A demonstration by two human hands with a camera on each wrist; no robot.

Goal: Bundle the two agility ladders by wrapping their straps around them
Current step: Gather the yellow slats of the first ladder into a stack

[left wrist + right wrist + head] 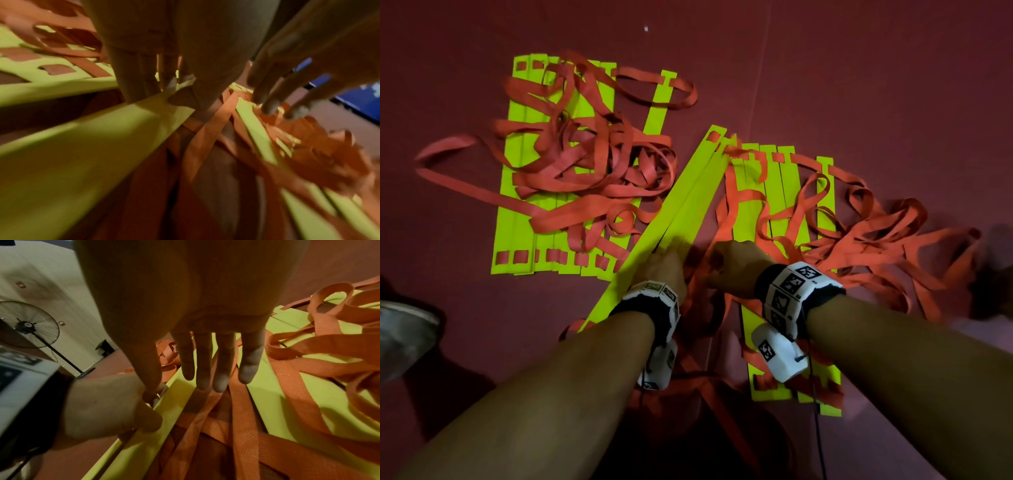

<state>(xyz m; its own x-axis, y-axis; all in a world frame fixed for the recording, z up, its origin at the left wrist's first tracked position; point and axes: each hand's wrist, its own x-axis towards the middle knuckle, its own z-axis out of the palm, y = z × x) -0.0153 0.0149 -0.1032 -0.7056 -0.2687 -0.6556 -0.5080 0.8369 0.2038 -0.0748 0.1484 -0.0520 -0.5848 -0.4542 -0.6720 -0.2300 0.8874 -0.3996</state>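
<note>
Two agility ladders of yellow-green rungs and tangled orange straps lie on the red floor. One ladder (558, 171) is spread at the upper left, the other ladder (787, 192) at the right under my arms. My left hand (667, 265) grips a stack of several rungs (681, 205) that slants up off the floor between the two ladders. In the left wrist view its fingers (131, 78) curl round the stack's edge (102, 138). My right hand (732, 263) hovers with straight fingers (205, 369) just above the orange straps (242, 426) and rungs (273, 394) of the right ladder.
Loose strap loops (893, 246) sprawl far to the right, and one long strap (448, 178) trails left. A shoe (404, 329) sits at the left edge. In the right wrist view a standing fan (28, 324) stands by a pale wall.
</note>
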